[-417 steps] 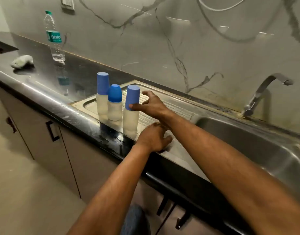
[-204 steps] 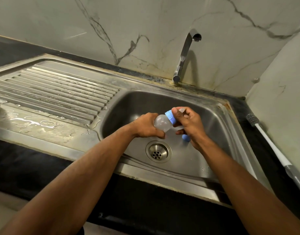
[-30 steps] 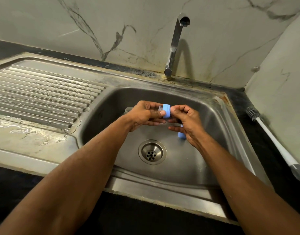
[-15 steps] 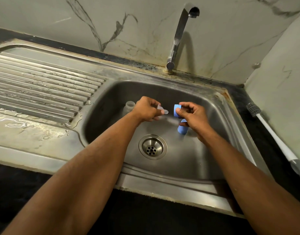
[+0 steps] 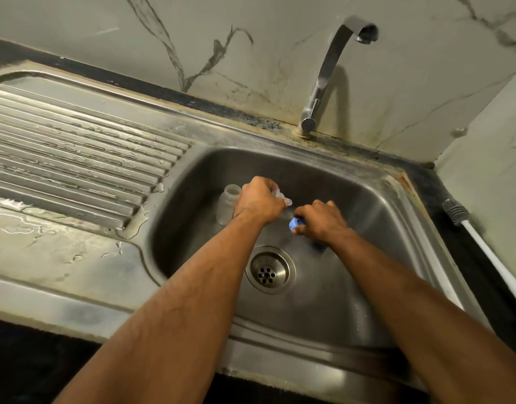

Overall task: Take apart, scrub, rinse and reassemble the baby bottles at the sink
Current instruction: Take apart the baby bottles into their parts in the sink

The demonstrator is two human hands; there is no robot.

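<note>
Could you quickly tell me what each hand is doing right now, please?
Left hand: fingers curled round the clear teat.
Right hand: fingers curled round the blue collar ring, low in the sink basin.

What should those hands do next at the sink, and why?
Probably set down the clear teat from the left hand beside the open bottle standing in the basin; the right hand is already lowering the blue ring.

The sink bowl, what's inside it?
In the sink bowl: an open clear bottle, the drain, and two hands holding a clear teat and blue ring. Hands cover more blue.
</note>
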